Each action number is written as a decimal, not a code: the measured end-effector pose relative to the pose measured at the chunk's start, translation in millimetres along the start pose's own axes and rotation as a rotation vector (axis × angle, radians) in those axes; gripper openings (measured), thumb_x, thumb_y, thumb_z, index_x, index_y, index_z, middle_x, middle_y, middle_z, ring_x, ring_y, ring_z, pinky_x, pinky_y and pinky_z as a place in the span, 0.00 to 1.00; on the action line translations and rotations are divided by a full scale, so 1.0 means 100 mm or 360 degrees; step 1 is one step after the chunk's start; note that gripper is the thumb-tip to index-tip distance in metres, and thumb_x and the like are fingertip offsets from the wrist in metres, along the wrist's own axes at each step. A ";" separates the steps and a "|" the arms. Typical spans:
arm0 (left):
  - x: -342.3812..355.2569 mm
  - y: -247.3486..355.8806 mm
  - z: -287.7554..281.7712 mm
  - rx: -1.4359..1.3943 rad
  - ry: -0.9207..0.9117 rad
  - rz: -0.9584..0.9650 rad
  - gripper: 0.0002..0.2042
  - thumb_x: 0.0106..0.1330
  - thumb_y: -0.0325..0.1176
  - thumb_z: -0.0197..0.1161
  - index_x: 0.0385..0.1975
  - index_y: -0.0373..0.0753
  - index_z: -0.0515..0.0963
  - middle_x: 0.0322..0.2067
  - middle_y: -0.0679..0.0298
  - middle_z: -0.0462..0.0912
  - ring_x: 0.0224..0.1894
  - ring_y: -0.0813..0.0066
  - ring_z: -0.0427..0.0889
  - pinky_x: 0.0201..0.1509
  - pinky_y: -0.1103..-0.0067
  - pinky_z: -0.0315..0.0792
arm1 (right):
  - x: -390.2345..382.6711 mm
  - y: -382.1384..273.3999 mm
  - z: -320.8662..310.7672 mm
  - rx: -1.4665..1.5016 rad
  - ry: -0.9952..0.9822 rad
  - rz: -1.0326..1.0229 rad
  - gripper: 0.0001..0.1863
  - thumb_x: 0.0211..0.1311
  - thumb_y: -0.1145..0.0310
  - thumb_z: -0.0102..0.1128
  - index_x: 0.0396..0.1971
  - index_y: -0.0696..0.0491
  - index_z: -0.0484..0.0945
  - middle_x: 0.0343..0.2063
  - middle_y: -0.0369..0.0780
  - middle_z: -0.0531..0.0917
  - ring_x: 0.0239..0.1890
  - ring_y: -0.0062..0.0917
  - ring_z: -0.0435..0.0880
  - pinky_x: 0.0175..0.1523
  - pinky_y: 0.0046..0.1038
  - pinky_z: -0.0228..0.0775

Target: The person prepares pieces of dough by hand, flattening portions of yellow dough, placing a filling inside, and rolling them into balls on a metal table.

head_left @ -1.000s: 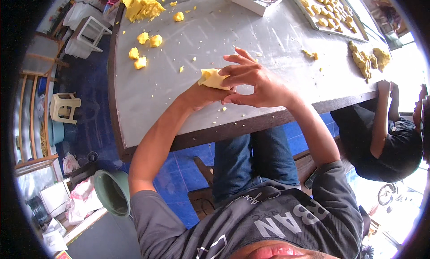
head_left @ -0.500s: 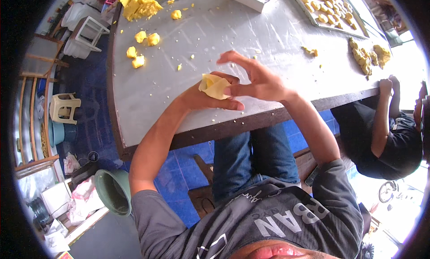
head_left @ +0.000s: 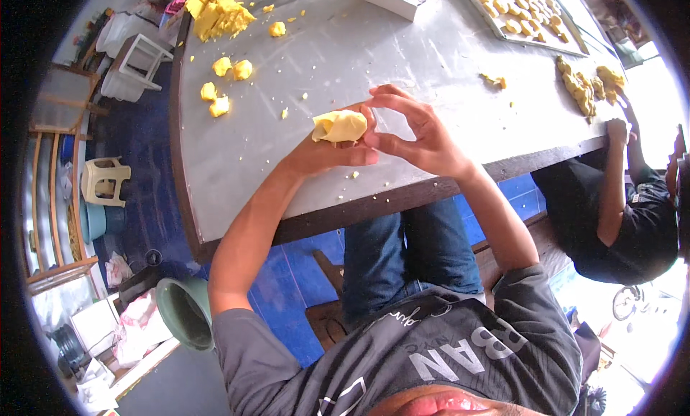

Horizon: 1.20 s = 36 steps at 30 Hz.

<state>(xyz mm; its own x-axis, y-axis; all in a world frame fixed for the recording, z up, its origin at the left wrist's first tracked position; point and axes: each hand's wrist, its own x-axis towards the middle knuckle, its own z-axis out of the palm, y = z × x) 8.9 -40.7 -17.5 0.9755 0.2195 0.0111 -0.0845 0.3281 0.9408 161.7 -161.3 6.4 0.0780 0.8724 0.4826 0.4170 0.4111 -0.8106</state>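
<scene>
Where the grey surface [head_left: 345, 64] has its far right corner, a tray [head_left: 539, 44] sits. Near the front edge, the left hand [head_left: 323, 155] curls its fingers around pale dough [head_left: 339, 126]. The right hand [head_left: 424, 139] is half open beside it; I can't tell if they touch. Yellow lumps [head_left: 242, 70] lie near the left edge.

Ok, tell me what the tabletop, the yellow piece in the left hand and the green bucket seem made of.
Tabletop: probably sheet metal, grey, semi-glossy; glare washes its right side.
Yellow piece: likely dough, smooth, dull; its edge folds softly.
Green bucket: seemingly plastic, dull; evenly coloured wall.
</scene>
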 end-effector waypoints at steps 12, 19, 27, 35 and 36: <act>0.08 0.00 0.08 0.1033 0.0231 0.0388 0.11 0.52 0.24 0.66 0.32 0.39 0.70 0.29 0.67 0.78 0.34 0.77 0.78 0.39 0.78 0.72 | -0.13 0.29 0.20 0.0638 0.0129 0.0895 0.30 0.58 0.52 0.65 0.49 0.62 0.71 0.42 0.46 0.80 0.51 0.30 0.77 0.54 0.30 0.71; -0.10 -0.12 -0.03 0.0789 0.0180 0.0223 0.18 0.50 0.35 0.74 0.39 0.41 0.77 0.42 0.63 0.78 0.49 0.72 0.77 0.53 0.74 0.72 | 0.39 -0.08 0.09 -0.0584 -0.0620 -0.0035 0.17 0.58 0.60 0.64 0.45 0.51 0.80 0.52 0.45 0.75 0.62 0.41 0.66 0.70 0.43 0.49; -0.11 -0.22 -0.14 0.1276 0.0089 0.0317 0.24 0.52 0.36 0.73 0.48 0.40 0.74 0.44 0.63 0.78 0.46 0.74 0.77 0.50 0.77 0.73 | 0.51 -0.05 -0.02 -0.0465 -0.1086 -0.0068 0.12 0.61 0.66 0.58 0.43 0.49 0.81 0.47 0.39 0.80 0.64 0.41 0.65 0.72 0.48 0.38; -0.04 0.00 -0.10 0.0658 -0.0181 -0.0131 0.15 0.52 0.32 0.70 0.38 0.38 0.75 0.34 0.67 0.78 0.37 0.80 0.76 0.42 0.81 0.72 | 0.09 -0.15 -0.11 -0.0954 -0.0724 -0.0328 0.24 0.60 0.49 0.56 0.49 0.49 0.79 0.53 0.41 0.76 0.65 0.45 0.60 0.72 0.51 0.35; -0.04 0.01 -0.10 0.0661 -0.0186 -0.0133 0.15 0.52 0.32 0.70 0.38 0.38 0.75 0.34 0.67 0.78 0.37 0.80 0.76 0.42 0.81 0.72 | 0.06 -0.15 -0.14 -0.0926 -0.0724 -0.0297 0.23 0.61 0.50 0.56 0.49 0.49 0.80 0.53 0.41 0.76 0.65 0.45 0.61 0.72 0.50 0.35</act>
<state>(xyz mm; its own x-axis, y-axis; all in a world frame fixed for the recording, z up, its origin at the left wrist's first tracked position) 2.6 -32.3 -20.3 0.9940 0.0945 -0.0551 0.0611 -0.0623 0.9962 168.6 -165.9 26.1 -0.3691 0.8769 0.3080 0.8066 0.4669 -0.3625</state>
